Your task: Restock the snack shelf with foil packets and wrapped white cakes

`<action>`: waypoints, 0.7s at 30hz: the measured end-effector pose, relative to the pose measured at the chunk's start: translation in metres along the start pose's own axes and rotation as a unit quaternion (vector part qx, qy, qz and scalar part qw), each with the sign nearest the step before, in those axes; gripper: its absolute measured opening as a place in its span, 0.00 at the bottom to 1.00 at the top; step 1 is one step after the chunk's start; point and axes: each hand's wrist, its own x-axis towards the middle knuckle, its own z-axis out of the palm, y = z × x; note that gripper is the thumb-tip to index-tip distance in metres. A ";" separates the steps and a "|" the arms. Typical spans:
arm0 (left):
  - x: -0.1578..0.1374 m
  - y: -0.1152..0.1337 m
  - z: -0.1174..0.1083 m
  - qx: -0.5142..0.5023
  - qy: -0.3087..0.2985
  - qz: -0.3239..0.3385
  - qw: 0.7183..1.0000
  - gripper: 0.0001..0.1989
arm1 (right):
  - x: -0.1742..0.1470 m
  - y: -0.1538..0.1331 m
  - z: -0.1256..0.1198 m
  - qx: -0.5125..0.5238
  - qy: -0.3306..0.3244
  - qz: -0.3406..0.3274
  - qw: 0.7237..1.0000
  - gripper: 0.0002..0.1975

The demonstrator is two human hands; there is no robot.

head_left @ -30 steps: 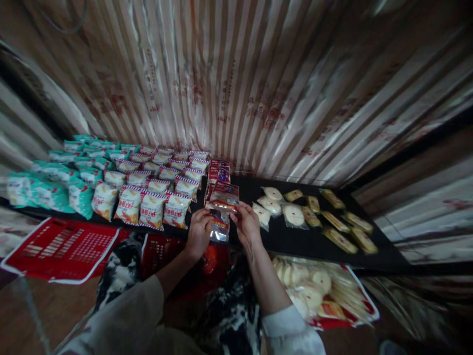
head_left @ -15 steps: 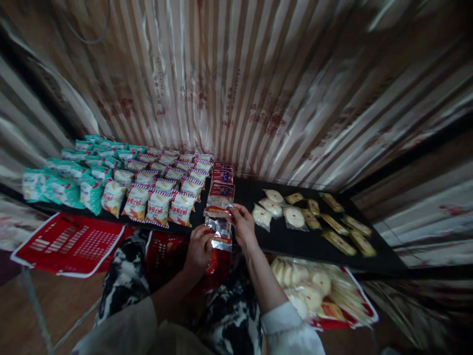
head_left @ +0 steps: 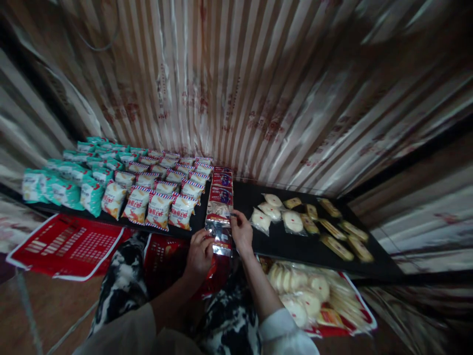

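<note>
My left hand point(head_left: 199, 254) is closed on the left edge of a shiny silvery snack packet point(head_left: 222, 242) at the table's front edge. Fingers pressed together, my right hand point(head_left: 242, 232) grips the right edge of a red-topped snack packet point(head_left: 219, 209) just behind it. The two packets overlap, so where one stops is hard to make out. Behind them runs a column of red packets point(head_left: 221, 181) with dark blue pictures. White-and-orange snack bags point(head_left: 159, 209) stand in rows to the left.
Teal bags point(head_left: 90, 195) fill the far left of the black table point(head_left: 275, 242). White round cakes in clear wrap point(head_left: 294, 222) and yellowish wrapped bars point(head_left: 337, 247) lie on the right. Below are a red basket point(head_left: 66, 246) and bagged round cakes point(head_left: 306, 301). A striped curtain point(head_left: 221, 98) hangs behind.
Both hands have shifted slightly toward me in the view, and the red-topped packet lies flatter against the column. My right fingers have moved from its front corner to its right edge.
</note>
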 end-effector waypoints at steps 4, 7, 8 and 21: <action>0.000 0.001 0.001 0.000 0.011 0.008 1.000 0.12 | -0.006 -0.002 -0.001 -0.079 0.023 0.026 0.996 0.20; 0.000 0.003 0.000 0.000 0.012 0.008 1.000 0.12 | -0.009 -0.002 -0.002 -0.094 0.025 0.028 0.995 0.20; 0.001 0.003 -0.001 0.000 0.010 0.007 1.000 0.12 | -0.009 -0.002 -0.002 -0.096 0.021 0.028 0.995 0.20; 0.000 0.007 -0.013 -0.009 0.011 0.013 1.000 0.13 | -0.013 -0.006 -0.010 -0.042 0.084 -0.088 0.992 0.19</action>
